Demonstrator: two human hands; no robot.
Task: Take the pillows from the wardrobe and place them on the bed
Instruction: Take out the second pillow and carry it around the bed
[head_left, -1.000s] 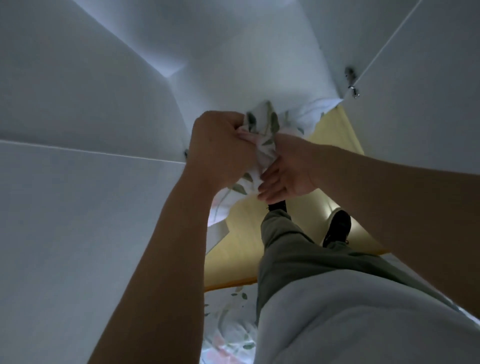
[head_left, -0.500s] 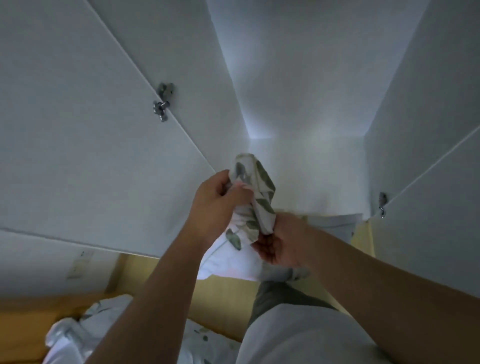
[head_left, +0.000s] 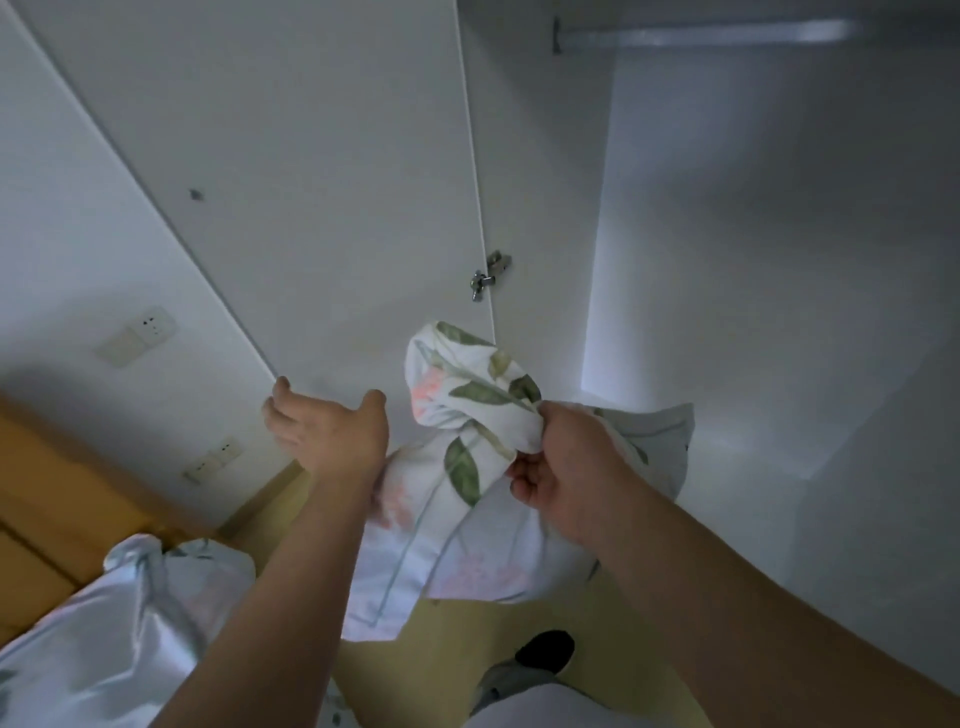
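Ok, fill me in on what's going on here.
A person stands at an open white wardrobe, holding a leaf-and-flower print pillow by a bunched corner in the right hand. The left hand is open and off the pillow, at the lower edge of the wardrobe door. The pillow hangs in the air over the yellow floor. The bed, with matching bedding, lies at lower left; the pillow is not on it yet.

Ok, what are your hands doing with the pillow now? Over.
Right hand gripping the leaf-print pillow by a bunched corner. Left hand open, off it. Wardrobe door open beside; nothing blocking.
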